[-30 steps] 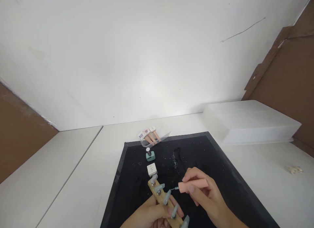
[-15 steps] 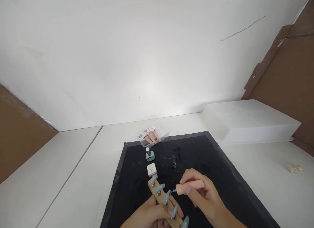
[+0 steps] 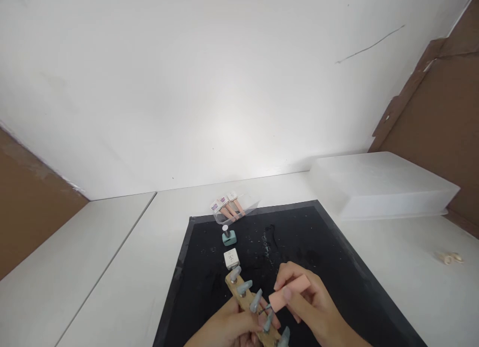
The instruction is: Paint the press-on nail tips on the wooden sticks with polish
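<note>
My left hand [image 3: 226, 327] grips a wooden strip [image 3: 244, 302] that carries several grey-blue false nails [image 3: 256, 301] on small metal posts. Pinched in my right hand [image 3: 314, 309] is a nail polish brush by its pink cap [image 3: 290, 292]. Its bristle end points down and left, between the middle false nail and the one below it; whether it touches either is unclear. Beyond the strip's far end lie a small white square bottle [image 3: 231, 258] and a teal block [image 3: 229, 238] with a white-topped dark peg. The strip's near end leaves the picture.
A clear tray [image 3: 247, 215] with several pink-capped polish bottles [image 3: 229, 210] stands at the black mat's [image 3: 295, 232] far edge. At the right are a translucent white bin [image 3: 392, 187] and small cream rings [image 3: 449, 258]. A white wall [image 3: 224, 87] rises behind, with brown panels at both sides.
My right hand has tilted the brush, lowering its tip from beside the middle false nail's upper end toward the gap below it. My left hand and the strip stay almost in place.
</note>
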Motion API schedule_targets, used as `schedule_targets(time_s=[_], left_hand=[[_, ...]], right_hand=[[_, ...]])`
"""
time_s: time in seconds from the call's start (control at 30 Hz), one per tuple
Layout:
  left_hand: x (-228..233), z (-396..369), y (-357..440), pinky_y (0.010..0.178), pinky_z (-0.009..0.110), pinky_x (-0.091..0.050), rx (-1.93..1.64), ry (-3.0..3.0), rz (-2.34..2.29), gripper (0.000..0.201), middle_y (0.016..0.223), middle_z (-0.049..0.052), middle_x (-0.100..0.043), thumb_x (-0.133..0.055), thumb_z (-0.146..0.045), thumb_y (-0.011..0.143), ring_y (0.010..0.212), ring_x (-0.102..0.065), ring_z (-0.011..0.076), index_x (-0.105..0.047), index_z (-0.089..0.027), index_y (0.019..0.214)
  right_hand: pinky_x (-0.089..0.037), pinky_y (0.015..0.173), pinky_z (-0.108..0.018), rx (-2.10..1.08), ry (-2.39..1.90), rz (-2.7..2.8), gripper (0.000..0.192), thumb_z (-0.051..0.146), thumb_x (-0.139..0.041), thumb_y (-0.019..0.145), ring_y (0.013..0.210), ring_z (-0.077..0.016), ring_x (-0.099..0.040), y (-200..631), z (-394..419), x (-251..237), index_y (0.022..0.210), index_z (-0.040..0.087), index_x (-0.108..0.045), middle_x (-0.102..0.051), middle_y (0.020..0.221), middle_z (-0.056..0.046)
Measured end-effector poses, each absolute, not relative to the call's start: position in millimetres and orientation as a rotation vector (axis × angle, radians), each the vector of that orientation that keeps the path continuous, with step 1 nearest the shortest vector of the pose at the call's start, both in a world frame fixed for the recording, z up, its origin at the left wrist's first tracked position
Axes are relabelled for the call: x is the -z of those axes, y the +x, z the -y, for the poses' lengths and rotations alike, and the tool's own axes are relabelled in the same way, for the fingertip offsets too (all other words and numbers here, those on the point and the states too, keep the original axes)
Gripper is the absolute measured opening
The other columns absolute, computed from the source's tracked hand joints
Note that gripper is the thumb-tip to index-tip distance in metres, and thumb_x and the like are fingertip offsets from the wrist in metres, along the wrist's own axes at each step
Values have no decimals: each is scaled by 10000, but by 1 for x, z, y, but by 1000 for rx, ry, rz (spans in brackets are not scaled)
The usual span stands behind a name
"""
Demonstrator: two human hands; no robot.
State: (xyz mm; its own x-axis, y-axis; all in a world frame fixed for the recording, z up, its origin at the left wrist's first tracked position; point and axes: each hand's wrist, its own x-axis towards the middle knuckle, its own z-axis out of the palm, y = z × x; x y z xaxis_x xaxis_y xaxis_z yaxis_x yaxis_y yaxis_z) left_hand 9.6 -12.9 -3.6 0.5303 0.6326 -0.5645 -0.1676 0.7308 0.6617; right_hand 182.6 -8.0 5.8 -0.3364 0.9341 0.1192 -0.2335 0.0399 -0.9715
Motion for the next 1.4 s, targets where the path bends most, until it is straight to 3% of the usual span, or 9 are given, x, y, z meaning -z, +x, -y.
schedule_targets(time_s=[0.17,0.47,0.6,0.87,1.0,1.4], left_hand=[[6,12,9,448,194,-273,-476,615,-930,243,632,1,-567,-744,-262,600,435,-397,40,-642,-101,750],[12,11,5,464,183,-287,-399,718,-927,181,607,-5,-551,-697,-253,629,441,-397,43,-662,-112,737],[14,13,3,467,180,-291,-387,729,-920,164,596,-3,-546,-677,-238,642,441,-397,44,-671,-110,744],[7,14,6,464,185,-287,-415,722,-957,196,577,-8,-529,-692,-255,615,433,-385,43,-661,-100,730],[4,11,8,469,194,-289,-408,690,-965,235,630,4,-565,-729,-277,599,446,-395,43,-650,-106,741],[11,15,2,484,199,-264,-384,791,-931,271,604,-7,-525,-721,-344,620,478,-387,56,-679,-113,755]], right_hand=[[-381,434,-199,-1521,-787,1334,340,503,-557,830,435,-89,-480,181,8,-4,725,181,-545,-528,584,26],[-283,380,-193,-1302,-1004,1277,371,493,-580,809,416,-69,-328,179,5,-5,631,167,-575,-444,560,43],[-264,368,-199,-1280,-1066,1198,423,519,-596,777,393,-60,-299,177,2,-6,546,170,-535,-477,572,34],[-244,371,-191,-1433,-1008,1168,429,574,-581,769,398,-61,-306,180,2,2,656,161,-548,-460,554,44],[-242,372,-200,-1453,-936,1256,406,551,-580,783,388,-64,-312,179,4,-3,633,176,-539,-432,544,53],[-264,362,-193,-1312,-1080,1178,460,539,-587,776,403,-59,-323,179,-2,-1,524,159,-532,-537,629,5]])
